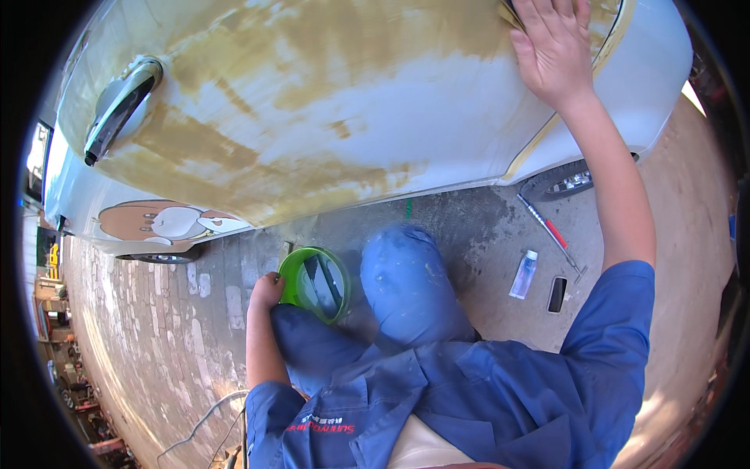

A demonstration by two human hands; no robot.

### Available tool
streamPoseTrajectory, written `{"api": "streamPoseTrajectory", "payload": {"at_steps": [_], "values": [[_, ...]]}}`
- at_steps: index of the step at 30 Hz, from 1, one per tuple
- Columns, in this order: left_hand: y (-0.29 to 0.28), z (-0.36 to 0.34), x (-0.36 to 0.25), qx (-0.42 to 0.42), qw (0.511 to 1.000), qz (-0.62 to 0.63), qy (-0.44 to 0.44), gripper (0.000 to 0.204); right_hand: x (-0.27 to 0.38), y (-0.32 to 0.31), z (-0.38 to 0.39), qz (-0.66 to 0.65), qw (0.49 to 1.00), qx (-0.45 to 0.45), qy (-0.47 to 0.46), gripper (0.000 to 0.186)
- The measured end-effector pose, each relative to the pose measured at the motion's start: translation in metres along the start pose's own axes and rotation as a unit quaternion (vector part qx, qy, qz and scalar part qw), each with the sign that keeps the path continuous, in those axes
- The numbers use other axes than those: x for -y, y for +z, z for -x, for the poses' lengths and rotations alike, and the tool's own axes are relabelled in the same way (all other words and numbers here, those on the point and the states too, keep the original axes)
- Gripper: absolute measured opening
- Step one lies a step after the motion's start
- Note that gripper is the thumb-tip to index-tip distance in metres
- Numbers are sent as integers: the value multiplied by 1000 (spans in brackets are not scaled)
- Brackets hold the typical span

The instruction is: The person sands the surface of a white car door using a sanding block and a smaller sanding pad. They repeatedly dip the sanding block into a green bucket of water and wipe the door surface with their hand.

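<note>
My right hand (556, 48) lies flat on the upper right of a white car door (437, 125) smeared with tan filler. From under its fingers shows the edge of a dark, thin piece that looks like sandpaper (509, 14), pressed to the door; the rest is covered. Low on the left, my left hand (269, 288) is closed by my knee, at the rim of a green bucket (286, 273). What its fingers hold, if anything, is hidden. Liquid seems to fill the bucket, with dark angular shapes in it, perhaps reflections.
A black-tipped door handle (125, 109) juts out at the left. On the ground at right are a clear bottle (523, 275), a phone (557, 295) and a red-gripped metal rod (553, 233) near a wheel (564, 182). A cable (195, 428) trails at lower left.
</note>
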State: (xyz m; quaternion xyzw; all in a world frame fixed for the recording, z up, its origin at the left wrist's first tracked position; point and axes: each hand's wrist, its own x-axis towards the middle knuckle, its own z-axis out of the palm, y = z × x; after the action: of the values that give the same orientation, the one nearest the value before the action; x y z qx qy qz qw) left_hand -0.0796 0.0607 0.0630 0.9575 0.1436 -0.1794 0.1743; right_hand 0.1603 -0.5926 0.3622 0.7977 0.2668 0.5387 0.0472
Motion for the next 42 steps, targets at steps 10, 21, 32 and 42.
{"api": "streamPoseTrajectory", "payload": {"at_steps": [10,21,32,42], "values": [[0,1,-1,17,1000,0,2,41,23,8,-22,-36,998,16,53,63],[-2,8,0,-16,998,61,29,40,29,3,-9,-46,994,-46,89,61],[-1,12,2,-72,995,67,10,37,37,10,-6,-60,986,-131,79,53],[-1,5,0,-57,998,22,-22,39,89,19,48,-97,979,-71,166,55]]}}
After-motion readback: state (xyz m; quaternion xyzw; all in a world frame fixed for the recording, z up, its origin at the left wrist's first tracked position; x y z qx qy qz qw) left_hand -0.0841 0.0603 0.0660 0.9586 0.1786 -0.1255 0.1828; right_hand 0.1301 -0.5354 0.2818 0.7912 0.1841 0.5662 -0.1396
